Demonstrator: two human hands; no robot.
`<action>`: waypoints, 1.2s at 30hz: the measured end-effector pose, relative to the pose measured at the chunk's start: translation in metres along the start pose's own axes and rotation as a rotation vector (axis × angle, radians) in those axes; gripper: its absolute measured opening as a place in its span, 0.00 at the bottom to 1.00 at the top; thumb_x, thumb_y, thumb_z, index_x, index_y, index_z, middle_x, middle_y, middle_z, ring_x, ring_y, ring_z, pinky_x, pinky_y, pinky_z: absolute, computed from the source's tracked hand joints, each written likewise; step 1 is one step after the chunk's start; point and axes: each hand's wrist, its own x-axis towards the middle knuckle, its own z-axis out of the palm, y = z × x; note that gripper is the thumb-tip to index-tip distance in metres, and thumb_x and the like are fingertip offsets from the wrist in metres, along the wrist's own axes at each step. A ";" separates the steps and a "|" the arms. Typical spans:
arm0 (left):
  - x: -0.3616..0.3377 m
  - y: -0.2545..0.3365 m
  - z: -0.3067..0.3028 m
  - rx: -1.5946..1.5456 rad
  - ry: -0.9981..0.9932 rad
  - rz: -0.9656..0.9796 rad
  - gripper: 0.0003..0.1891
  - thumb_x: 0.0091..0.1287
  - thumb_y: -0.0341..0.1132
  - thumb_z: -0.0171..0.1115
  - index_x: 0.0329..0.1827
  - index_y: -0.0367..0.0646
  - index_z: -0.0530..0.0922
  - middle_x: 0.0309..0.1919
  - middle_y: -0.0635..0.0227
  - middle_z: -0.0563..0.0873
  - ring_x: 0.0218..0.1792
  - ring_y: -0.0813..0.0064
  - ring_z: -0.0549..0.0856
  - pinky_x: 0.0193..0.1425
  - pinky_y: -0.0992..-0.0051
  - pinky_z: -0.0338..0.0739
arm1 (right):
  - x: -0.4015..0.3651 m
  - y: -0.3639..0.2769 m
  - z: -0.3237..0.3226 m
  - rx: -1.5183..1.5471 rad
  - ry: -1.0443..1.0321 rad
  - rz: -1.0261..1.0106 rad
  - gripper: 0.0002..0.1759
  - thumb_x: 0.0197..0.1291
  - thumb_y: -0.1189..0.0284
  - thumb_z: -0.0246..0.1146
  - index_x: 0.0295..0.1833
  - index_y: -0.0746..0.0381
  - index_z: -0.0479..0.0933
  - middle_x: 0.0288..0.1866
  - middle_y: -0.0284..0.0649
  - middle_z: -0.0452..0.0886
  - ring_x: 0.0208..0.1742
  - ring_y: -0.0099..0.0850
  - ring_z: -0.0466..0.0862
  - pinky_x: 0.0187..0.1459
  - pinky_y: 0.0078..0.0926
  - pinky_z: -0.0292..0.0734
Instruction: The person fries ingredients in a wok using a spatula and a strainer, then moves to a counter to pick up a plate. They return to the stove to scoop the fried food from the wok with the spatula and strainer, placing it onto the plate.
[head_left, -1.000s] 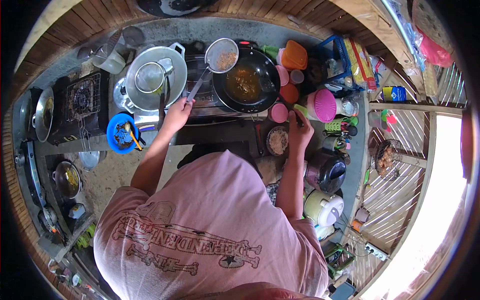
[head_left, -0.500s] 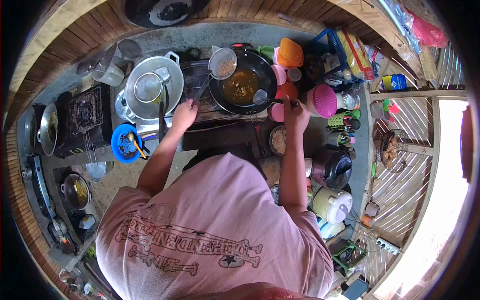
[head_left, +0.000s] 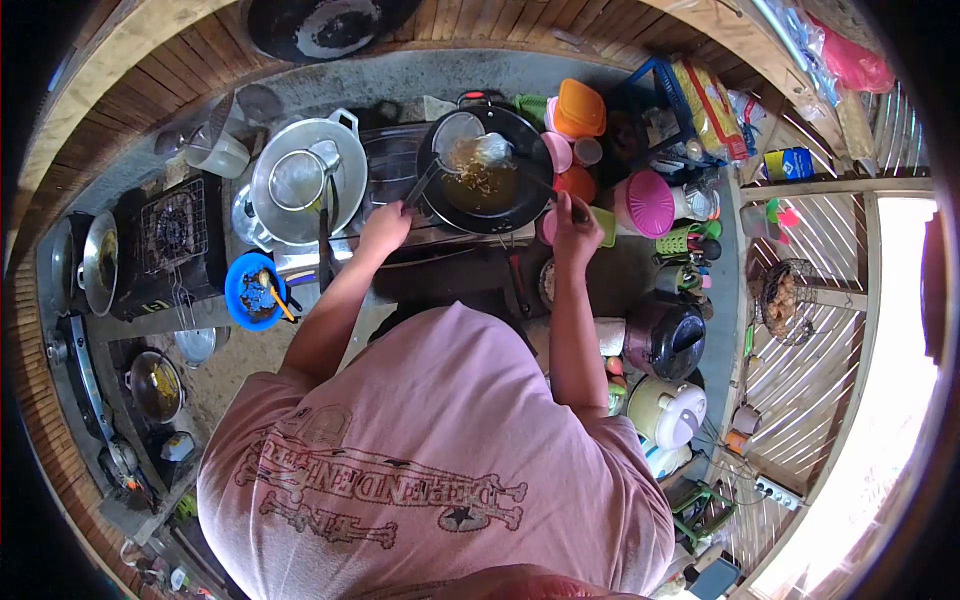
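Observation:
My left hand (head_left: 384,230) is closed round the dark handle of a mesh strainer (head_left: 459,132), whose bowl hangs over the left side of a black wok (head_left: 533,180). The fingers of my right hand (head_left: 577,232) wrap the handle of a spatula (head_left: 490,150). Its shiny blade meets the strainer's lower right rim in this view. Brown fried bits (head_left: 478,178) lie in the oil (head_left: 485,198) in the middle of the wok, below both tools.
Left of the wok stands a large metal pot (head_left: 345,190) with a second strainer (head_left: 297,178) across it. A blue bowl (head_left: 235,295) holds an orange-handled spoon (head_left: 275,296). Pink tubs (head_left: 643,202) and an orange container (head_left: 580,108) crowd the right side. A rice cooker (head_left: 655,410) sits lower right.
The strainer has moved right and down over the wok, and the brown bits in it no longer show clearly. The spatula blade has gone up and left from the wok's right side to the strainer.

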 end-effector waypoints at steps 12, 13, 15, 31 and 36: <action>0.012 -0.008 0.008 -0.123 -0.005 0.049 0.19 0.71 0.45 0.54 0.47 0.35 0.82 0.42 0.39 0.85 0.49 0.38 0.83 0.55 0.48 0.76 | 0.011 -0.016 -0.014 -0.599 -0.083 -0.097 0.15 0.63 0.64 0.71 0.36 0.68 0.86 0.27 0.45 0.86 0.26 0.34 0.87 0.32 0.30 0.78; 0.013 -0.008 0.009 -0.096 -0.012 0.033 0.20 0.71 0.45 0.54 0.47 0.35 0.82 0.42 0.39 0.85 0.49 0.38 0.83 0.55 0.49 0.76 | 0.008 -0.013 -0.011 -0.598 -0.079 -0.098 0.15 0.63 0.64 0.71 0.36 0.68 0.86 0.27 0.45 0.86 0.26 0.34 0.87 0.32 0.30 0.78; 0.012 -0.006 0.008 -0.093 -0.023 0.031 0.20 0.71 0.45 0.54 0.47 0.35 0.82 0.42 0.39 0.85 0.49 0.39 0.83 0.55 0.49 0.76 | 0.003 -0.015 -0.005 -0.318 -0.062 -0.016 0.16 0.64 0.64 0.70 0.36 0.68 0.85 0.24 0.45 0.85 0.26 0.29 0.86 0.30 0.28 0.77; 0.007 -0.003 0.003 0.005 -0.053 0.030 0.20 0.71 0.47 0.54 0.49 0.38 0.82 0.42 0.41 0.86 0.47 0.40 0.84 0.53 0.47 0.77 | -0.012 -0.018 -0.008 -0.108 -0.037 0.080 0.17 0.64 0.65 0.72 0.38 0.71 0.86 0.27 0.36 0.85 0.29 0.19 0.80 0.32 0.20 0.74; -0.003 0.011 -0.016 0.065 -0.043 0.026 0.19 0.72 0.47 0.55 0.48 0.38 0.82 0.39 0.42 0.86 0.46 0.40 0.84 0.51 0.46 0.76 | -0.008 -0.046 -0.024 -0.292 -0.028 -0.057 0.18 0.65 0.63 0.70 0.37 0.70 0.85 0.27 0.37 0.85 0.28 0.20 0.81 0.32 0.20 0.74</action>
